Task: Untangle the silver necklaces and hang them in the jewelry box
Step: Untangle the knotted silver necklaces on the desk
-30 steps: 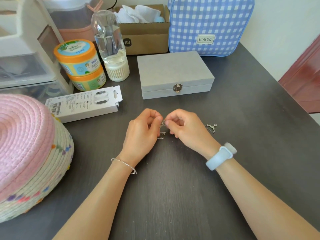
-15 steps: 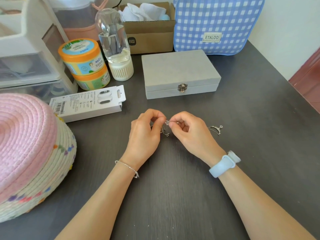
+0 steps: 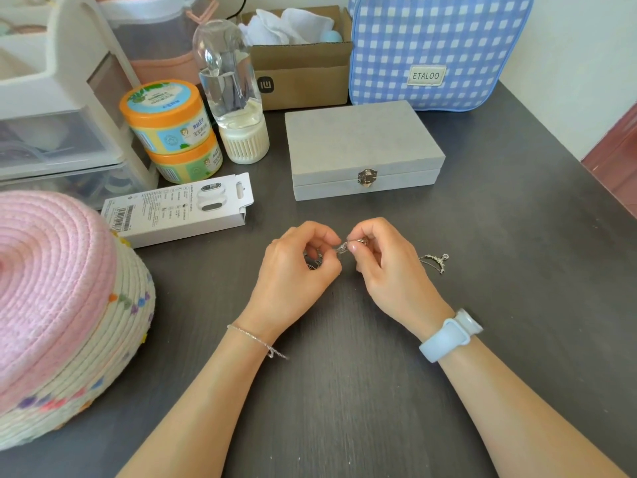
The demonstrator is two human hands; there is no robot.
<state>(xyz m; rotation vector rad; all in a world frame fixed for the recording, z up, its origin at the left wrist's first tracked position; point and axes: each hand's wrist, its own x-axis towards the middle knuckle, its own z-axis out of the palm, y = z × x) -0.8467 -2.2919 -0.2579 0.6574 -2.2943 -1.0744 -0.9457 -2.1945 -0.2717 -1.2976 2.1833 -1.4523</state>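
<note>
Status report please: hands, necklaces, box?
Left hand and right hand pinch tangled necklaces. Jewelry box shut, latched. Nothing in the way.

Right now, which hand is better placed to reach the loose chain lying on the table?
Right hand: the loose chain lies just beside it, while the left hand sits farther away.

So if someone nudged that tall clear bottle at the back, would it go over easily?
Probably. The clear bottle is tall on a narrow white base, so it looks tippy. Liquid fills only its lower part, which may steady it a little. The orange-lidded tubs beside it might stop a leftward fall.
</note>
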